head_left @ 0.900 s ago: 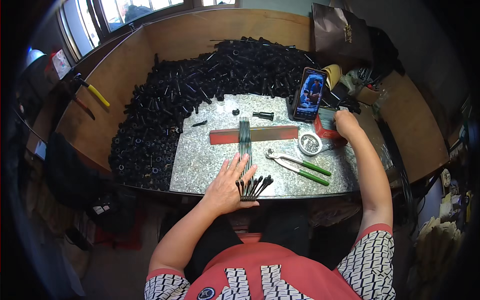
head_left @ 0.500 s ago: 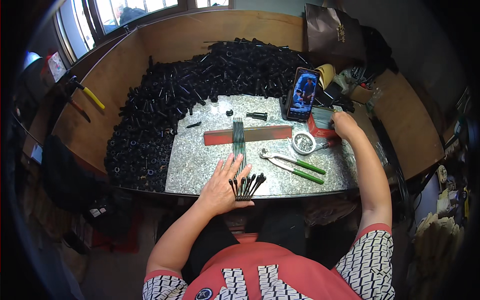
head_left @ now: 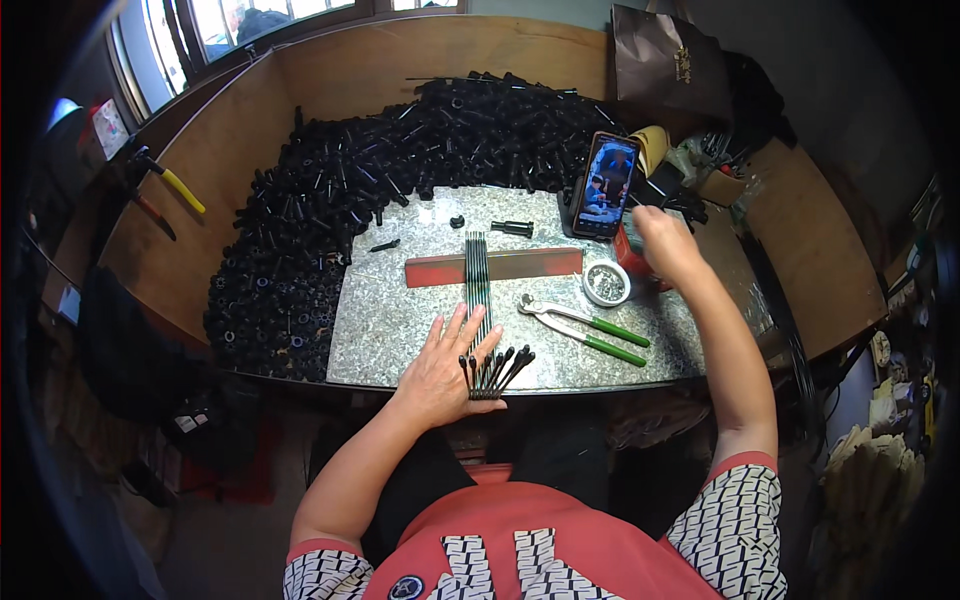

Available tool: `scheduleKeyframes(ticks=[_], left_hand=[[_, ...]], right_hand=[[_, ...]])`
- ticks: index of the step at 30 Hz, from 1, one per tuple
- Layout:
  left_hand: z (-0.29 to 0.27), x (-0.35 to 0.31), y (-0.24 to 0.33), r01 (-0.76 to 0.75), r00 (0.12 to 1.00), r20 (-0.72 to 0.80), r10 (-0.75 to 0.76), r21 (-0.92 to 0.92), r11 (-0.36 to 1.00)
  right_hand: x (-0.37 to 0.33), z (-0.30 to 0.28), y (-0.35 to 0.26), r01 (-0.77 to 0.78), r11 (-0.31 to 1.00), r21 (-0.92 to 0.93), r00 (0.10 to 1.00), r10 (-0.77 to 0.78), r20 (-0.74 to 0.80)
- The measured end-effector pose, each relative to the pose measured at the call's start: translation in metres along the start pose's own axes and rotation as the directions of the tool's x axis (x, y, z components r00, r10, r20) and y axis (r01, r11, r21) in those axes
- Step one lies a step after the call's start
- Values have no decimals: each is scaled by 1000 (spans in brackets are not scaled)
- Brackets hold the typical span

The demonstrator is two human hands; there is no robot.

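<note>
My left hand [head_left: 440,372] lies flat with fingers spread against a row of thin dark rods [head_left: 478,262]. Their black knobbed ends [head_left: 508,358] fan out between its index finger and thumb, near the table's front edge. The rods' far ends rest across a long red-and-grey bar [head_left: 432,272]. My right hand [head_left: 668,246] is raised over a red box [head_left: 627,250], fingers curled closed; what they pinch, if anything, is too small to make out. Just left of it stand a white round tub [head_left: 606,284] of small metal pieces and a propped phone [head_left: 605,188].
Green-handled pincers [head_left: 590,330] lie on the speckled tabletop [head_left: 390,335]. A large heap of black parts [head_left: 400,150] covers the back and left, inside a wooden surround [head_left: 440,45]. A few loose black pieces [head_left: 512,228] lie beyond the bar. A dark paper bag [head_left: 670,65] stands at back right.
My right hand has moved left and slightly up from the red box's right side toward the phone. My left hand stays on the rods.
</note>
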State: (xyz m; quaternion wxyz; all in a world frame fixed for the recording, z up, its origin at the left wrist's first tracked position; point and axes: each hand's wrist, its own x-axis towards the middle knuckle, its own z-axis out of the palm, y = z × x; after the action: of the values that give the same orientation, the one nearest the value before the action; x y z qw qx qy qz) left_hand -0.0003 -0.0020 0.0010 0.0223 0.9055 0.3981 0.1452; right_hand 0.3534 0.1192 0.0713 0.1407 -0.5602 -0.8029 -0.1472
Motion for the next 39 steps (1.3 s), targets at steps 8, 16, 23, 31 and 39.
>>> scheduleKeyframes(ticks=[8,16,23,31,39], left_hand=[[-1,0,2,21,998,56,-23,36,999],[4,0,0,7,1000,-2,-8,-32,999],[2,0,0,15,1000,10,-14,-35,999],[2,1,0,30,998,59,-28,-19,999],[2,1,0,31,997,72,-30,-9,999]], right_hand=[[34,38,-98,223,946,235,973,-232,13],[47,61,-120,236,949,209,968,-249,35],[47,64,-119,260,937,233,966,-255,-51],[49,67,-120,283,929,240,959,-274,-73],[57,64,-125,310,929,200,950,-307,-46]])
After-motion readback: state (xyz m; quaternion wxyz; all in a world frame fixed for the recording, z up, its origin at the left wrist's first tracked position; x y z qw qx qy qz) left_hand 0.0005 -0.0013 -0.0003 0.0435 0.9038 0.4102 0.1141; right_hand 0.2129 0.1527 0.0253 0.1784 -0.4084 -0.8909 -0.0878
